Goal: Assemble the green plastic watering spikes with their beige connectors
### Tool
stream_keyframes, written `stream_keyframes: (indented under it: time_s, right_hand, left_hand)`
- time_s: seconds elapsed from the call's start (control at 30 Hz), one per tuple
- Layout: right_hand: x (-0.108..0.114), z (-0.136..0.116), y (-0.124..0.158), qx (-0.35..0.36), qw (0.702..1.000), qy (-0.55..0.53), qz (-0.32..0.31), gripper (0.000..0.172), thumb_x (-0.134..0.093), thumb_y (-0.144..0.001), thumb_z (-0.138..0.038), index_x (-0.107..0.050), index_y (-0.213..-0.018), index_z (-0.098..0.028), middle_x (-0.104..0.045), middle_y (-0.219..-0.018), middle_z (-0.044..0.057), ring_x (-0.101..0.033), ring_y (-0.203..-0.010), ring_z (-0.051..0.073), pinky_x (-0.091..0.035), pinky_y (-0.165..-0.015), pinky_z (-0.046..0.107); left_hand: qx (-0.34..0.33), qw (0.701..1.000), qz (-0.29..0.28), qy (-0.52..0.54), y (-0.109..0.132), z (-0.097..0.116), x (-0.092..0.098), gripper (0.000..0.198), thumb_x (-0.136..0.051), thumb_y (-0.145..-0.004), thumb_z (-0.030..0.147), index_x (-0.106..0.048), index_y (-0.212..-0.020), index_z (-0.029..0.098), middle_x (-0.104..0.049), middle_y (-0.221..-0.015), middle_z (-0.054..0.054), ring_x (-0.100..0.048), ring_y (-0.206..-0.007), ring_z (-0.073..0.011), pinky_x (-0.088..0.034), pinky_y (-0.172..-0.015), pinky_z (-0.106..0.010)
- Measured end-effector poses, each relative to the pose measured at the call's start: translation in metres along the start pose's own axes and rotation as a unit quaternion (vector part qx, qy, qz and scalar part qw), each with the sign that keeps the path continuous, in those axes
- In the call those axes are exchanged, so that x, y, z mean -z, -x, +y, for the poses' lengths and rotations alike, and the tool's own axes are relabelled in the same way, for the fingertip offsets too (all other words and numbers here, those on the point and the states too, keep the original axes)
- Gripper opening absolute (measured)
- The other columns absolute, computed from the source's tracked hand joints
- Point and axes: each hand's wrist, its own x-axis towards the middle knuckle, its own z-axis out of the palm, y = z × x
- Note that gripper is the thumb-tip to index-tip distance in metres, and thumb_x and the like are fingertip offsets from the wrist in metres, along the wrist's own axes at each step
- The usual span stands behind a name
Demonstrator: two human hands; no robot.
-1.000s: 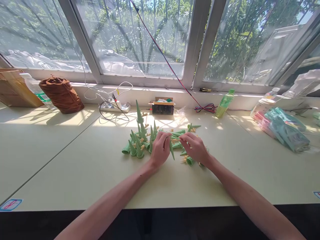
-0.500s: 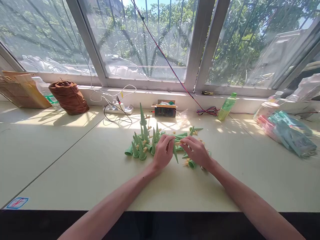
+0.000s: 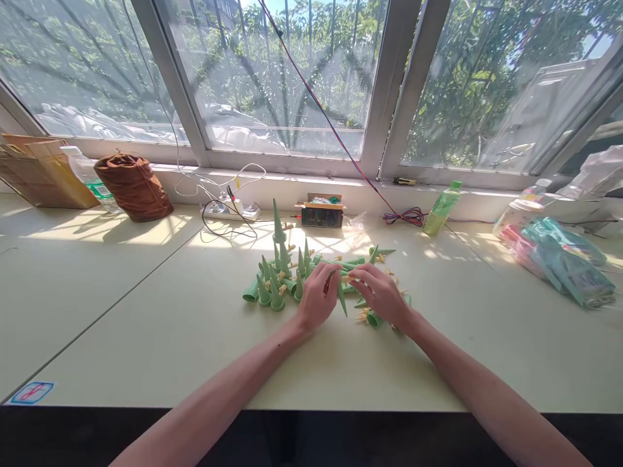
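My left hand (image 3: pixel 321 292) is closed on a green cone (image 3: pixel 342 301), whose tip points down toward the table's front. Close on its right, my right hand (image 3: pixel 382 295) pinches a small cream-coloured piece (image 3: pixel 346 279) against the cone's upper part. Several green cones stand or lie to the left and behind my hands, among them a tall upright one (image 3: pixel 278 224) and a lying one (image 3: pixel 251 292). Near my right wrist lies another green cone (image 3: pixel 374 319) with small cream pieces beside it. The fingertips partly hide the cream piece.
On the pale table (image 3: pixel 170 337), a small box (image 3: pixel 322 215) and a power strip (image 3: pixel 231 209) are at the back. A green bottle (image 3: pixel 442 209) and plastic packets (image 3: pixel 569 259) lie right; a brown bag (image 3: pixel 134 187) and a paper bag (image 3: pixel 43 175) are left.
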Motion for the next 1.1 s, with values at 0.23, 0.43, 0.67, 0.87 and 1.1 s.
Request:
stream_keyframes:
  time_s: [0.23,0.43,0.67,0.87,1.1]
  right_hand:
    - [-0.0005,-0.0002,-0.0003,0.001,1.000,0.007,0.000,0.015,-0.049,-0.103,-0.024,-0.063,-0.107,-0.022,-0.066,-0.099,0.007,-0.061,-0.072,0.015,-0.049,-0.063,0.027]
    - [-0.0024,0.0031,0.0008,0.001,1.000,0.008,0.001,0.015,-0.048,-0.103,-0.026,-0.063,-0.107,-0.022,-0.067,-0.097,0.007,-0.063,-0.077,0.017,-0.050,-0.065,0.028]
    - [-0.0017,0.0026,0.0024,-0.013,1.000,-0.012,-0.013,0.015,-0.050,-0.103,-0.028,-0.062,-0.108,-0.022,-0.066,-0.094,0.006,-0.062,-0.074,0.016,-0.050,-0.061,0.027]
    - [-0.0007,0.0018,0.0017,-0.013,1.000,-0.016,-0.016,0.016,-0.047,-0.103,-0.026,-0.062,-0.109,-0.022,-0.065,-0.095,0.006,-0.062,-0.075,0.016,-0.050,-0.064,0.027]
    - [-0.0004,0.0014,0.0008,-0.005,1.000,-0.002,-0.015,0.017,-0.046,-0.104,-0.029,-0.062,-0.104,-0.020,-0.063,-0.086,0.005,-0.058,-0.069,0.015,-0.048,-0.063,0.027]
  left_hand:
    - [-0.002,1.000,-0.004,-0.001,0.0003,-0.0003,-0.0007,0.017,-0.048,-0.101,0.023,-0.063,-0.106,0.020,-0.061,-0.088,-0.002,-0.053,-0.061,-0.0089,-0.045,-0.055,-0.021]
    - [-0.001,1.000,-0.001,-0.004,0.0008,-0.0004,-0.0012,0.016,-0.049,-0.101,0.023,-0.063,-0.107,0.019,-0.060,-0.087,-0.002,-0.051,-0.060,-0.0083,-0.045,-0.055,-0.020]
    - [0.001,1.000,0.000,-0.007,0.0017,-0.0010,-0.0021,0.015,-0.050,-0.100,0.023,-0.063,-0.108,0.019,-0.061,-0.087,-0.001,-0.048,-0.056,-0.0071,-0.043,-0.052,-0.019]
    - [-0.005,1.000,-0.002,-0.011,0.0005,0.0015,-0.0016,0.015,-0.050,-0.101,0.023,-0.063,-0.107,0.019,-0.060,-0.087,-0.001,-0.048,-0.057,-0.0072,-0.043,-0.053,-0.019]
    - [-0.010,1.000,-0.009,-0.010,-0.0003,0.0044,-0.0003,0.016,-0.049,-0.101,0.024,-0.064,-0.103,0.019,-0.059,-0.085,-0.001,-0.045,-0.051,-0.0062,-0.040,-0.052,-0.021]
